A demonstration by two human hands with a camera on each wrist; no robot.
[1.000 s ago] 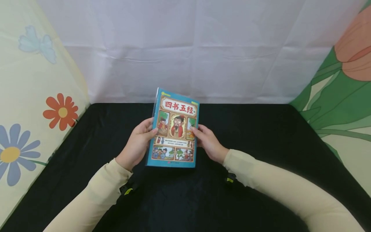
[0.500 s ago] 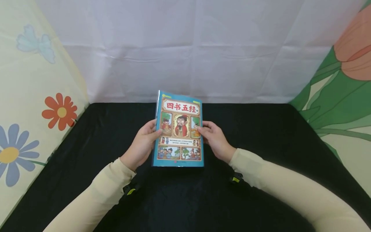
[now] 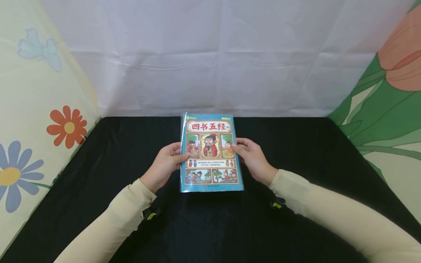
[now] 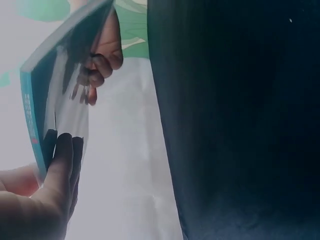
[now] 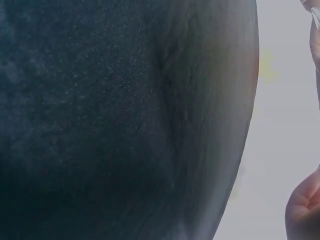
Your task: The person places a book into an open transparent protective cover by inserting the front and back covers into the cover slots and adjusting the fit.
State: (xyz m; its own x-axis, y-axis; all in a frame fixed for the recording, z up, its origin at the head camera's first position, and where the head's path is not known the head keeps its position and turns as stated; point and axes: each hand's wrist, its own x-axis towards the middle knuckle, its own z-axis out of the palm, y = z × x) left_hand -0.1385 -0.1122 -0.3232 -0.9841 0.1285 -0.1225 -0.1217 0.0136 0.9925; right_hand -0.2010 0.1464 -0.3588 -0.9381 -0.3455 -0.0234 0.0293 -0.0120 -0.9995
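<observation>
Frame centre: book held tilted above the black cloth — left hand and right hand pinching opposite cover edges. Judged step: presenting it closed; opening calls for one thumb freed.

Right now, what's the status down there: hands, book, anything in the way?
Left hand and right hand grip the book's side edges. Book closed, cover up, over the black cloth. Nothing in the way.

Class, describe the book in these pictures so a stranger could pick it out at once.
On the black cloth-covered table, before the white backdrop, both hands hold a blue paperback book by its side edges. Its cover shows red characters on a cream banner above cartoon panels, the only printed object there.
</observation>
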